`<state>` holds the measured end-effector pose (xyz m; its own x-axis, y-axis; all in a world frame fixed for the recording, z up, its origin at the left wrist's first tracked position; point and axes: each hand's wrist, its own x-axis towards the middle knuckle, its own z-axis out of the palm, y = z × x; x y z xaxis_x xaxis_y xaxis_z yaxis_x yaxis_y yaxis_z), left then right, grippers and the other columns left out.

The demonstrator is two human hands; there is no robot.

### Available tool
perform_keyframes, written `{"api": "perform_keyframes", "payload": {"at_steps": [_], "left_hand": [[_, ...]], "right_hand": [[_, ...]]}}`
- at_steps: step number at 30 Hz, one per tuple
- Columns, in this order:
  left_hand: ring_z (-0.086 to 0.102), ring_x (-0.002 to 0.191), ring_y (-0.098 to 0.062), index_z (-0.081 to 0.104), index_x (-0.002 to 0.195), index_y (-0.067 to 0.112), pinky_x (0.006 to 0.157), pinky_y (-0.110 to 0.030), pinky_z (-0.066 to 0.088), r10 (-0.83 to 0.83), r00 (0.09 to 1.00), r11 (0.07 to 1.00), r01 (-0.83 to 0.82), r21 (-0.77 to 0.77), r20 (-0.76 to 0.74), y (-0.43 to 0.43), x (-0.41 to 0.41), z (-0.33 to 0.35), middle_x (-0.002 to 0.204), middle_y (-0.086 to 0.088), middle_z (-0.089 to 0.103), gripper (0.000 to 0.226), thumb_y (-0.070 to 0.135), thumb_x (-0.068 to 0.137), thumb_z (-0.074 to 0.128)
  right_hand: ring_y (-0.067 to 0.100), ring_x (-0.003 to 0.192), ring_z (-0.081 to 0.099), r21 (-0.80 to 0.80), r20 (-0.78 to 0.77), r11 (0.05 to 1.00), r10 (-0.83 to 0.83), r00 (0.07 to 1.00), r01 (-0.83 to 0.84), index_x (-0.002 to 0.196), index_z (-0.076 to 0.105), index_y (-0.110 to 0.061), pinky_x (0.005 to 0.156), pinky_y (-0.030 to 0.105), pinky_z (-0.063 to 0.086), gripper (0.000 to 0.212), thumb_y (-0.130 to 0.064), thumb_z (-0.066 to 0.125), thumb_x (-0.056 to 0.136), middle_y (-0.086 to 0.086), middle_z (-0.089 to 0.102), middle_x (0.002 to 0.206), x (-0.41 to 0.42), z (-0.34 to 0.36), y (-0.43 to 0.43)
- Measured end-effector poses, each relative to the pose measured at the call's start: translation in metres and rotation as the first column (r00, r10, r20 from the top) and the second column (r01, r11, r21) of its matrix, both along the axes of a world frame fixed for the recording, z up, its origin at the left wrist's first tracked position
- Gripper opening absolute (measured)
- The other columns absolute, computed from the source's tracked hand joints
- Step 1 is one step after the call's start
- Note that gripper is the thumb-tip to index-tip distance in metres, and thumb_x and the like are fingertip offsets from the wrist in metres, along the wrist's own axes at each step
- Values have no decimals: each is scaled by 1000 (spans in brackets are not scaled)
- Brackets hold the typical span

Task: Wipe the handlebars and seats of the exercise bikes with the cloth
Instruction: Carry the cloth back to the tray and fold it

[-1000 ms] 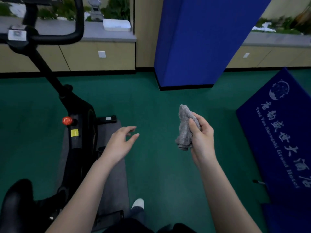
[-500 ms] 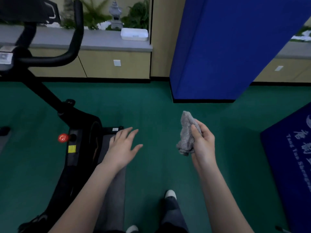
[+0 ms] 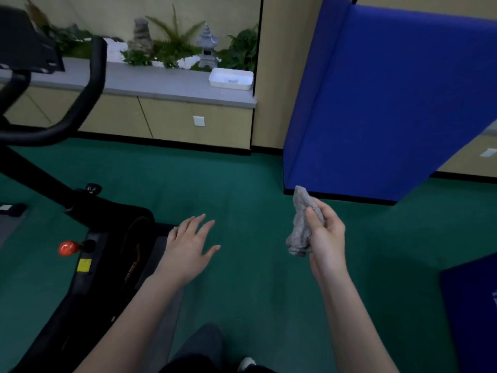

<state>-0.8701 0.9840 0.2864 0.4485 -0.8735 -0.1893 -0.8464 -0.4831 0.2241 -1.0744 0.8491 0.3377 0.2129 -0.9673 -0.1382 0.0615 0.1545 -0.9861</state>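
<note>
View from a head-worn camera, looking down at a person's two bare forearms above a green floor [image 3: 242, 179]. The right hand [image 3: 326, 238] grips a crumpled grey cloth [image 3: 299, 224], fingers and thumb curled round its middle so that both ends stick out, one upward and one down. The cloth is held in the air, well apart from the exercise bike [image 3: 107, 238] at the left. The left hand [image 3: 188, 243] is released, palm down, fingers spread and holding nothing, hovering just beside the bike's black frame. The bike's curved black handlebar [image 3: 90, 87] rises at upper left; a red knob [image 3: 66, 248] and a yellow sticker [image 3: 84, 265] sit on the frame (the sticker's print is too small to read). Behind, a grey tabletop [image 3: 161, 83] along the wall carries a white tray [image 3: 231, 78], with a stone lantern [image 3: 206, 47] and ferns beyond it. A blue padded pillar [image 3: 390, 103] stands at the right.
</note>
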Motion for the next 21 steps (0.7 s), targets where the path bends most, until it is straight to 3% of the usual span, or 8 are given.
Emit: {"api": "perform_keyframes", "payload": {"at_steps": [3, 6, 10, 15, 17, 21], "left_hand": [[11, 145, -13, 20, 150, 31, 115, -36, 12, 57, 998, 998, -57, -1, 19, -22, 21, -2, 157, 9, 18, 62, 55, 95, 39], [12, 144, -11, 22, 149, 31, 115, -35, 10, 94, 995, 996, -94, -7, 16, -49, 49, -7, 155, 11, 22, 61, 55, 96, 39], [12, 144, -11, 24, 149, 30, 114, -33, 9, 128, 991, 991, -127, -36, 24, -100, 99, -14, 155, 11, 24, 60, 55, 96, 38], [17, 143, -14, 28, 148, 25, 114, -35, 12, 110, 994, 988, -112, -107, -19, -176, 163, -14, 152, 8, 30, 59, 52, 97, 39], [20, 142, -15, 29, 148, 24, 113, -35, 14, 92, 996, 987, -93, -131, -10, -204, 183, -12, 152, 7, 31, 58, 51, 97, 40], [23, 141, -16, 30, 148, 23, 114, -36, 17, 103, 994, 987, -105, -120, -24, -242, 216, -12, 152, 5, 31, 59, 50, 97, 41]], "right_hand": [[13, 92, 66, 5, -17, 996, 87, 996, -87, 102, 66, -27, 64, 22, 54, 20, -13, 53, 97, -4, 70, 103, 33, -6, -29], [3, 88, 66, 2, -25, 986, 167, 986, -167, 99, 67, -29, 64, 14, 51, 22, -11, 54, 96, -8, 69, 101, 71, -10, -60], [2, 82, 66, 7, -71, 978, 209, 975, -209, 95, 67, -31, 66, 18, 50, 23, -12, 54, 96, -9, 69, 98, 124, -14, -108], [4, 90, 66, 3, -125, 984, 178, 976, -179, 101, 68, -27, 77, 27, 53, 19, -14, 55, 95, -13, 70, 100, 178, -14, -175], [1, 88, 66, -7, -132, 987, 158, 979, -160, 99, 67, -27, 74, 24, 51, 19, -14, 55, 95, -15, 70, 97, 194, -13, -201], [8, 94, 65, 36, -139, 990, 138, 981, -135, 100, 66, -23, 81, 28, 52, 18, -11, 53, 96, -6, 68, 104, 222, -19, -241]]}}
